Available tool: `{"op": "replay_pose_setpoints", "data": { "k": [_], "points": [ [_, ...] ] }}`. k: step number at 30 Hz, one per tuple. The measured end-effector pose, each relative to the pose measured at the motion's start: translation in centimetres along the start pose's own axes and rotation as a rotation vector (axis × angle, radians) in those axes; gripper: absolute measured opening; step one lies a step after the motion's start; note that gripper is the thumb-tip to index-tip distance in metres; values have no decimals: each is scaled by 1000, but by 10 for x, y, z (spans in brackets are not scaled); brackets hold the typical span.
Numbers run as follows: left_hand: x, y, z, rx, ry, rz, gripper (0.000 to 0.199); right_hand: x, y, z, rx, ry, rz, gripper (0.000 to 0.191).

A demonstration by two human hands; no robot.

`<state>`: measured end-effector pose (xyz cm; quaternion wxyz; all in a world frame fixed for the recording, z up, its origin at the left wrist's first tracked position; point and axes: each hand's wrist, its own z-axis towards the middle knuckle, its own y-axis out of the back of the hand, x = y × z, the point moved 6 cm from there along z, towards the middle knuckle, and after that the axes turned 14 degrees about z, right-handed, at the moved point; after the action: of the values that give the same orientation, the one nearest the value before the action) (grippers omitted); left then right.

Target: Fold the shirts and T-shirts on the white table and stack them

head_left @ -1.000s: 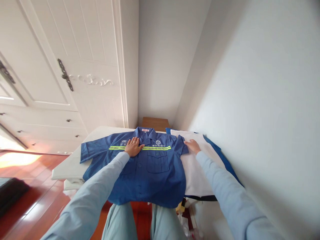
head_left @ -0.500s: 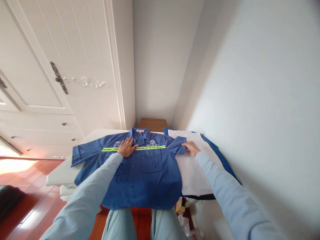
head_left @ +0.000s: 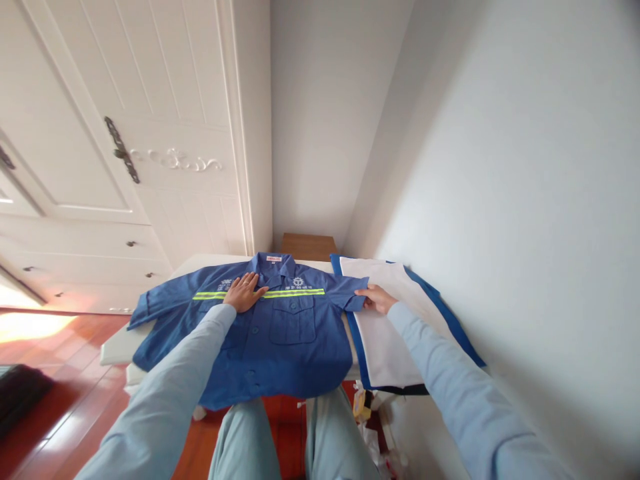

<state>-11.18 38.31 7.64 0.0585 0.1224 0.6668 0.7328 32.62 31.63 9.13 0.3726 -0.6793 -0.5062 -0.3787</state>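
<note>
A blue short-sleeved work shirt (head_left: 293, 360) lies front side up on a white table (head_left: 114, 345), its collar pointing away from me and its lower edge hanging toward my knees. A yellow-green reflective stripe crosses its chest. My left hand (head_left: 245, 293) rests flat on the chest, fingers spread. With thumb and fingers, my right hand (head_left: 379, 298) pinches the cuff of the sleeve on the right. Beneath that sleeve, a white cloth (head_left: 400, 333) lies over a blue cloth (head_left: 453, 320).
A white wardrobe (head_left: 190, 87) stands at the left and a pale wall (head_left: 525, 167) rises at the right. Behind the table is a brown wooden box-like piece (head_left: 309, 247). A dark object (head_left: 23, 393) sits on the red floor (head_left: 80, 373). Small items (head_left: 363, 405) lie below, near my knee.
The shirt has shifted left, with my left hand moving along on it. More of the blue cloth's edge shows at the right. My right hand still grips the sleeve cuff.
</note>
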Motion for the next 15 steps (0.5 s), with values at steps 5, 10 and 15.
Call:
{"op": "replay_pose_setpoints", "data": {
  "k": [5,10,15],
  "points": [
    [5,-2,0,-9,-6,-11,74,-6,-3,-10,25,14,70,14],
    [4,-5,2,-16,-19,-5,74,-11,-17,-24,152,-8,111,31],
    [5,-6,3,-15,-13,12,76,-11,-16,-31,269,0,13,52]
  ]
}}
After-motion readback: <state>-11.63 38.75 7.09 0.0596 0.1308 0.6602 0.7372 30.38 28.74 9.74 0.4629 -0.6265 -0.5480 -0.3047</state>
